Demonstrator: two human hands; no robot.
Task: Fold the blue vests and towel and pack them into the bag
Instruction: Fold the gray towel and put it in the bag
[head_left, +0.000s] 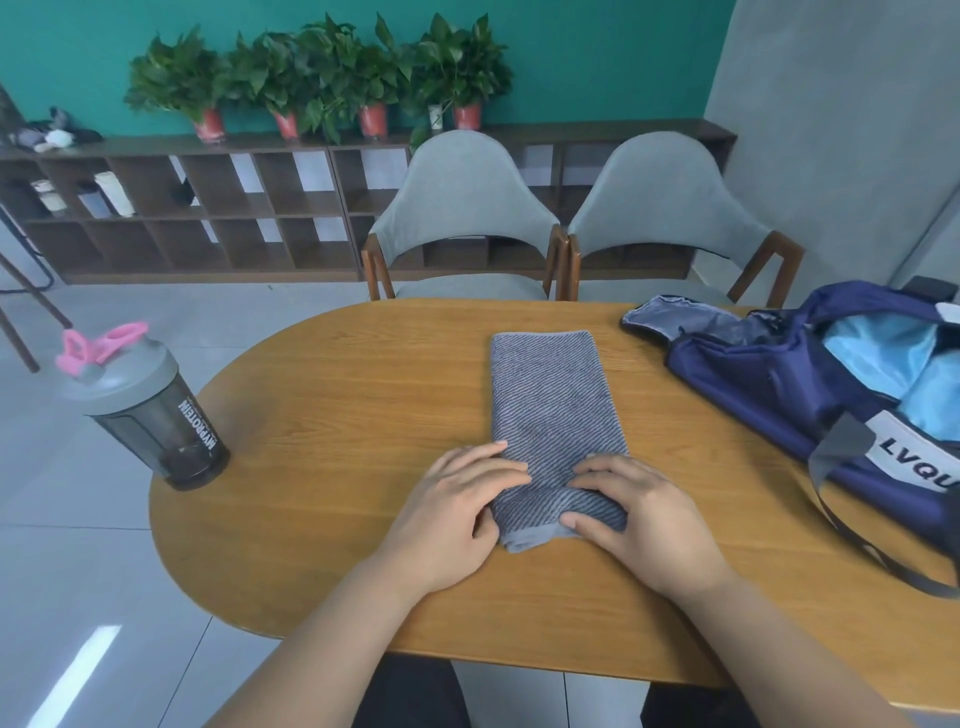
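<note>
Head view: left hand (457, 514) and right hand (634, 525) grasp towel (556, 395) at near fold.
Long axis points away across wooden table (337, 415); teal wall (597, 47) behind.

Shaker bottle (150, 415) carried white lettering "MYPROTEIN" running down dark side — bag (810, 400) bore white label reading "LVQU", rest cut off by frame edge.
</note>
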